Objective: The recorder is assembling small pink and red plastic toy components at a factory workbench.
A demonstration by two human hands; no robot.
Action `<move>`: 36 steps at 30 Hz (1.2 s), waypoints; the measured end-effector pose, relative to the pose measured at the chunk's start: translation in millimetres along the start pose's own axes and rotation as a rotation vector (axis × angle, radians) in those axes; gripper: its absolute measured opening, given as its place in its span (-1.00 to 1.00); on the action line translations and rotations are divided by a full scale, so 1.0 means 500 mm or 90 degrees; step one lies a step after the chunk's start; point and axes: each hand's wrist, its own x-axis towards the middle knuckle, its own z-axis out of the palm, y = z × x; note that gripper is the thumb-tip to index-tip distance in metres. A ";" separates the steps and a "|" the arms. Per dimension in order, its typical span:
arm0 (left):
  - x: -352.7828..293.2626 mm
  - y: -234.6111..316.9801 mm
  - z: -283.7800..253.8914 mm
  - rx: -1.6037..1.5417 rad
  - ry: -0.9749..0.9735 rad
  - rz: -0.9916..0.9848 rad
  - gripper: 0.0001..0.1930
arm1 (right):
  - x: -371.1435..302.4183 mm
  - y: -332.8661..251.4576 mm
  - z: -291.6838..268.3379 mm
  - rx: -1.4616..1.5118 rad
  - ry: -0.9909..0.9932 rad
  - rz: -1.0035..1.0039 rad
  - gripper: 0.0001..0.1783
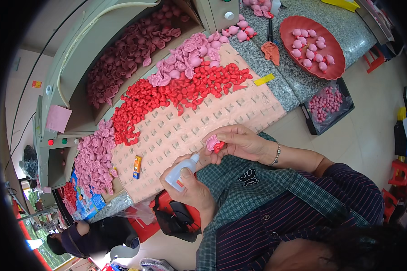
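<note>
My left hand (188,184) is wrapped round a small translucent squeeze bottle (178,177) with a pale nozzle. The nozzle points up toward my right hand (239,141). Between the thumb and fingers of that hand sits a pink cup-shaped rubbery piece (212,142) with a red piece (219,147) against it. The nozzle tip is close to these pieces; I cannot tell whether it touches. Beyond my hands, loose red pieces (181,92) lie heaped on a pink patterned mat (181,135). Pink pieces (95,158) are piled to the left, and more pink pieces (187,58) at the back.
A lit-edged grey cabinet (61,108) behind the mat holds many pink pieces. At the back right stand a red bowl (294,27) of finished-looking pink pieces and a black tray (314,124) with small pink parts. A small yellow-and-blue box (137,167) lies on the mat. Another person (95,237) is at lower left.
</note>
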 end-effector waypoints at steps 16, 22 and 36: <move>-0.015 0.001 -0.003 0.114 -0.057 0.111 -0.71 | 0.002 0.002 0.000 -0.006 -0.006 -0.022 -0.52; -0.018 0.004 -0.001 0.114 -0.064 0.119 -0.69 | 0.003 0.004 0.000 0.004 0.000 -0.029 -0.53; -0.018 0.002 0.004 0.127 -0.077 0.161 -0.70 | 0.008 0.010 -0.011 0.023 0.002 -0.060 -0.54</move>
